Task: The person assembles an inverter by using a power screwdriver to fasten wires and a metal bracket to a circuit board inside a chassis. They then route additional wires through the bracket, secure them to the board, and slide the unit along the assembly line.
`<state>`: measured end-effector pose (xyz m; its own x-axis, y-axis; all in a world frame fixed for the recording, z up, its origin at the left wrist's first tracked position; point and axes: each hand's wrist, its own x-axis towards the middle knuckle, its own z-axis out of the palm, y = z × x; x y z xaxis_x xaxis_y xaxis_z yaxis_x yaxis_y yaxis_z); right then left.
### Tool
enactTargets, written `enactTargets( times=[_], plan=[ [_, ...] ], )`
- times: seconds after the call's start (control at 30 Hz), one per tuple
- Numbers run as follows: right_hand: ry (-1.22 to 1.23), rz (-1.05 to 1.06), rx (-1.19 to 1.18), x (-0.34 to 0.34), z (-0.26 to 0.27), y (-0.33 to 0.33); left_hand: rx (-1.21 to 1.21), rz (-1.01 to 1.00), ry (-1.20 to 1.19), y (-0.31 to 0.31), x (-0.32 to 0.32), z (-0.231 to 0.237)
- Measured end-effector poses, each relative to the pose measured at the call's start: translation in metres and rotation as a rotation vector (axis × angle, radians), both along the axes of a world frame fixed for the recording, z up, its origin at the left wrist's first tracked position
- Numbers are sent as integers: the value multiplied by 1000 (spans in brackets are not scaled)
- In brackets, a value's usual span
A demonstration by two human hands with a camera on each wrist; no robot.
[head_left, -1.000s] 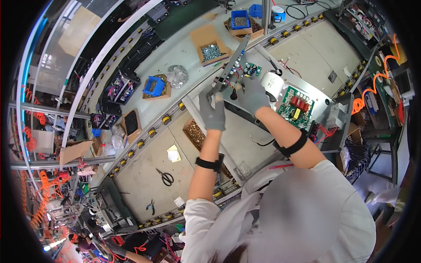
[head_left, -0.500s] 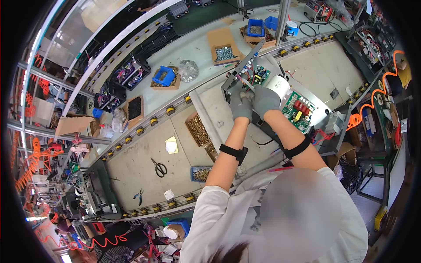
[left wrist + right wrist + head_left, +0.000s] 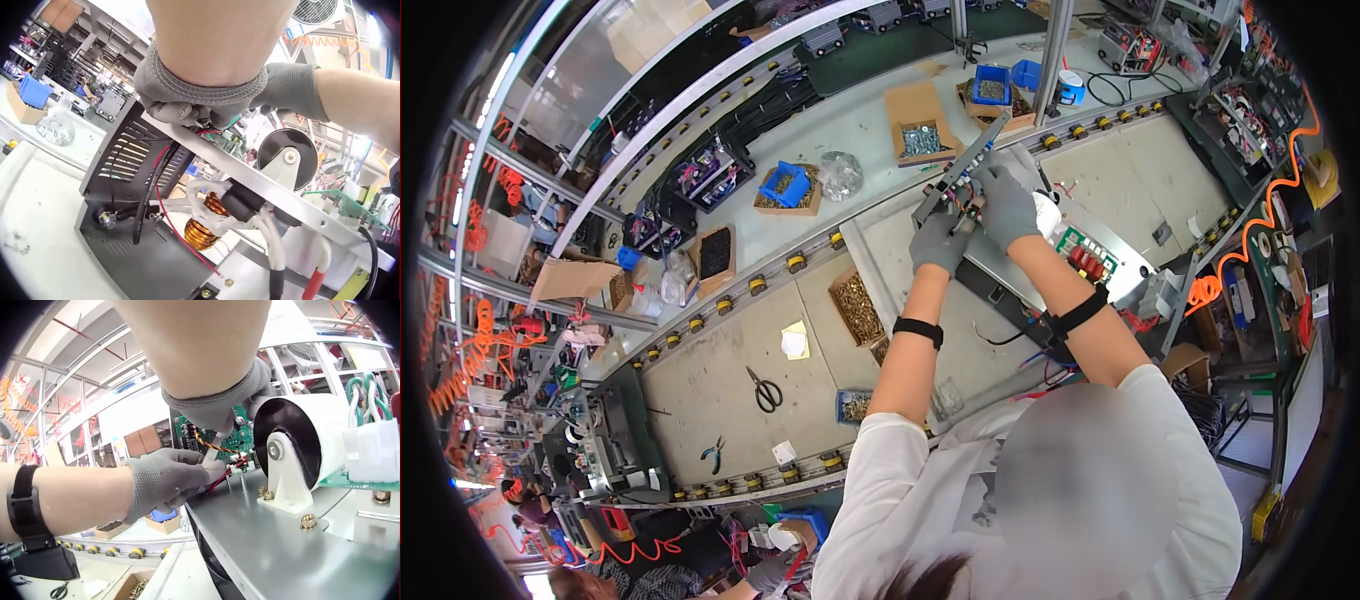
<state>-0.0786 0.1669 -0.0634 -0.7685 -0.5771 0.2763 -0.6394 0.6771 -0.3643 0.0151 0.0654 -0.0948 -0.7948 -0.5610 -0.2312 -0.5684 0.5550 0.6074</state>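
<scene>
We see both gloved hands working close together at the vented panel (image 3: 103, 169) end of an open metal chassis (image 3: 281, 540), which lies on a pale board (image 3: 880, 240) upon the counter (image 3: 710, 400). The left hand (image 3: 940, 243) has its fingers curled in, with almost no gap, and in the right wrist view they pinch thin red and black wires (image 3: 219, 482) just in front of a green circuit board (image 3: 242, 434). The right hand (image 3: 1007, 208) reaches down from above, and its fingers are bent near the same place, touching or almost touching the left fingertips; they are partly hidden, so we cannot tell whether they grasp something. Just beside the right hand we find a white cylinder (image 3: 331, 437) on its bracket, and below the chassis plate a copper coil (image 3: 200, 234). Scissors (image 3: 766, 392) lie well apart on the counter.
</scene>
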Motion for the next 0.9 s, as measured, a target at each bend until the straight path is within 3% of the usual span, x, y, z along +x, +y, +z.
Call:
enactTargets(
  times=[0.07,0.1,0.2,0.27,0.33,0.37,0.4,0.5,0.53,0.6,0.73,0.8,0.83,0.87,0.9],
  plan=[
    [-5,55,-55,3,-5,13,-91,-129,317,-12,15,-41],
    [-1,56,-51,7,3,17,-139,-219,344,-18,28,-39],
    [-136,6,-136,23,33,35,-172,-200,300,-22,45,-45],
    [-171,17,-208,23,42,41,-196,-98,431,-26,34,-54],
    [-130,33,-220,23,47,42,663,259,226,-33,11,-31],
    [-168,47,-237,24,49,42,828,343,232,-29,1,-18],
    [-208,57,-254,25,50,43,832,339,231,-23,-6,-15],
    [-226,48,-224,27,44,49,109,167,-157,-7,-12,13],
    [-224,45,-223,25,43,52,111,163,-155,-3,-4,17],
    [-298,16,-179,20,41,58,-223,-237,-137,2,14,22],
    [-387,0,-147,18,63,66,-212,-346,-398,-17,45,37],
    [-338,11,-158,20,79,69,229,-444,-117,-34,54,2],
    [-308,14,-174,24,88,71,340,-470,-63,-41,55,-35],
    [-318,9,-166,30,94,75,350,-472,-72,-37,61,-37],
    [-142,39,-57,38,98,80,92,-471,-141,-31,69,-41]
  ],
)
